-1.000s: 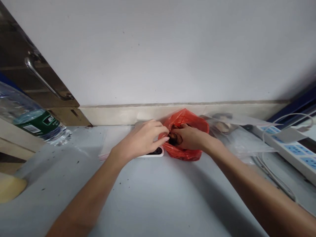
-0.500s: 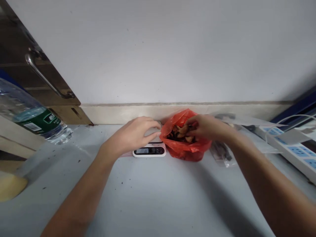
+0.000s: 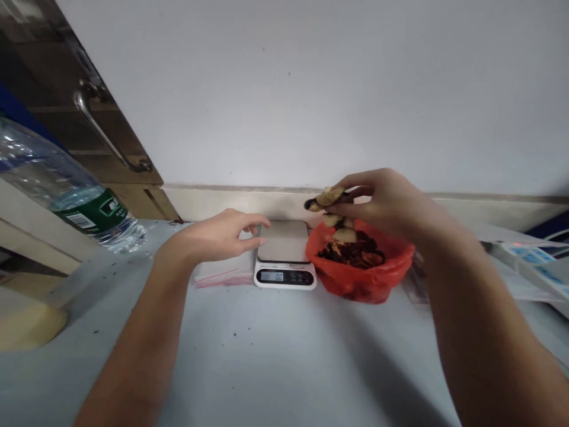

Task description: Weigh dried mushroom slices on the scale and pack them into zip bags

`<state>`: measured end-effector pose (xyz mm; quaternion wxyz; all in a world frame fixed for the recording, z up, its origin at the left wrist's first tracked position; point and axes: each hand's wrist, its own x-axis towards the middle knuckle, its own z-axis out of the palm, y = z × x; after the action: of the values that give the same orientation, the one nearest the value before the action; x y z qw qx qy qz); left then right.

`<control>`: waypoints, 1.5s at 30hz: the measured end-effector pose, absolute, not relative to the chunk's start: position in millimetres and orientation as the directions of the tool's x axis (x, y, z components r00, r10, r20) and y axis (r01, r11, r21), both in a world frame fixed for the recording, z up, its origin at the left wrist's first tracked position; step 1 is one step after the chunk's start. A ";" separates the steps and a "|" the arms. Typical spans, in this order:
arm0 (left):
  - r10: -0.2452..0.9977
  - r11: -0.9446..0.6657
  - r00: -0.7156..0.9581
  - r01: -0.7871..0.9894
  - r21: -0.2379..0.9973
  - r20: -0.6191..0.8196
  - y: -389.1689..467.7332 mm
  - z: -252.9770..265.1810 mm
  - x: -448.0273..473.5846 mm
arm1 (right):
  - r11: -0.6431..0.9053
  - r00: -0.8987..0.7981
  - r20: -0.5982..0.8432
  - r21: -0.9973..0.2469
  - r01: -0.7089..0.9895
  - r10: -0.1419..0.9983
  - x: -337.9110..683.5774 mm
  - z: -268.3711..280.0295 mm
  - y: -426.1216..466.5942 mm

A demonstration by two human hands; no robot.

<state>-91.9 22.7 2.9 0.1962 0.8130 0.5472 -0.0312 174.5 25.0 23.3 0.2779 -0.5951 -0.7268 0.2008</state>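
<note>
My right hand (image 3: pixel 384 198) pinches a few pale, dark-edged dried slices (image 3: pixel 328 198) just above the mouth of a red plastic bag (image 3: pixel 362 279). Inside the bag lie more brown and dark dried pieces (image 3: pixel 355 254). A small white digital scale (image 3: pixel 285 240) stands directly left of the bag, its plate bare and its display reading 0.0. Beside the scale's left edge, my left hand (image 3: pixel 222 234) holds nothing, with thumb and fingers apart. Under that hand, some clear plastic zip bags (image 3: pixel 226 277) with red strips lie partly hidden.
A large water bottle (image 3: pixel 93 207) with a green label is at the left, near a yellowish object (image 3: pixel 33 320). White wall (image 3: pixel 284 107) rises behind the scale. To the right lie a power strip (image 3: pixel 528 258) and clear packaging (image 3: pixel 418 279).
My right hand has risen out of the red bag with dried slices in its fingers. My left hand has drawn back left from the scale, uncovering its plate. The view has shifted slightly.
</note>
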 end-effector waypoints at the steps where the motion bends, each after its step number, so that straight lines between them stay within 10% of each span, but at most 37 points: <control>1: 0.874 -0.293 0.371 0.917 0.269 -0.313 23.4 2.8 -94.8 | 0.220 -0.159 0.152 -0.634 0.742 0.975 163.9 20.7 26.8; 10: 0.839 -0.182 0.259 0.962 0.202 -0.479 29.7 -8.1 -98.4 | 0.221 -0.307 -0.090 -0.510 0.832 0.948 96.4 -18.4 44.4; 45: 0.808 -0.188 0.297 0.948 0.255 -0.509 35.5 -18.6 -99.8 | 0.266 -0.316 -0.003 -0.529 0.806 0.949 127.4 -20.0 56.4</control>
<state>-99.8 35.5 -18.6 0.2677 0.7596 0.5781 -0.1310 127.4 56.4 -20.0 0.1597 -0.5627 -0.7795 0.2240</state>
